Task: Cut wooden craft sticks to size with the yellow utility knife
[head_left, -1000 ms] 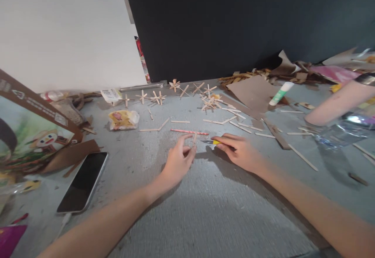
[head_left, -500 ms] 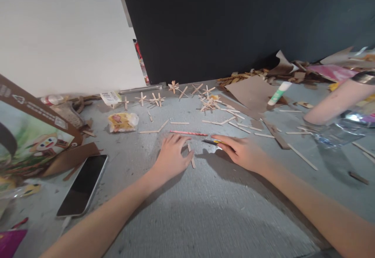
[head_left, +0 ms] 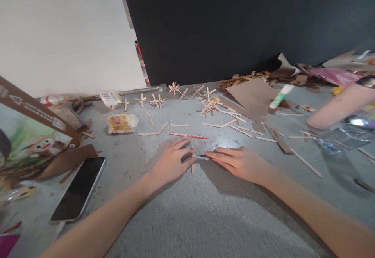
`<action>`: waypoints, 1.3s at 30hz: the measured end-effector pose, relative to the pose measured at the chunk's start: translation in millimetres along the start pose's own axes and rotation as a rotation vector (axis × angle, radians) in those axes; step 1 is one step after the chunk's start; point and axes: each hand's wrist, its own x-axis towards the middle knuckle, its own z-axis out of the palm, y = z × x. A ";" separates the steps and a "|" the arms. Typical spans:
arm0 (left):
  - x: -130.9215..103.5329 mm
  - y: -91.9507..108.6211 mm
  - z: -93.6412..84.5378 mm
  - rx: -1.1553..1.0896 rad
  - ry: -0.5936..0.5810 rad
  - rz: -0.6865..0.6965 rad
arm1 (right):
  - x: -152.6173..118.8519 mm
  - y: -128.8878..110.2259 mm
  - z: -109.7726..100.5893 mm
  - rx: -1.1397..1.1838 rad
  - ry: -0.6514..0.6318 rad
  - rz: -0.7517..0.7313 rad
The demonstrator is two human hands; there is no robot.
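Observation:
My left hand point(head_left: 172, 160) rests on the table, thumb and fingertips closed on a short wooden craft stick point(head_left: 193, 169) whose near end sticks out past the thumb. To its right, my right hand point(head_left: 238, 162) is closed around a craft knife; the handle is mostly covered by the fingers. The dark knife blade point(head_left: 202, 155) points left, close to the stick; whether it touches is too small to tell. Just beyond both hands lies a red patterned pencil point(head_left: 189, 136). A straight craft stick point(head_left: 179, 125) lies behind it, near bent ones.
Several star-shaped stick pieces point(head_left: 156, 101) stand at the back. At left are a phone point(head_left: 79, 189), a yellow snack packet point(head_left: 122, 124) and a printed carton point(head_left: 38, 133). On the right are a glue stick point(head_left: 281, 96), cardboard point(head_left: 249, 96) and a pink tumbler point(head_left: 340, 105).
My right hand has moved slightly left and nearer, bringing the knife blade up to the stick. My left hand has closed on the stick, which now points more nearly straight toward me.

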 end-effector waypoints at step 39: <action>5.5 3.1 -9.1 0.065 -0.142 -0.048 | 27.0 -21.4 -8.0 -0.233 -0.484 0.252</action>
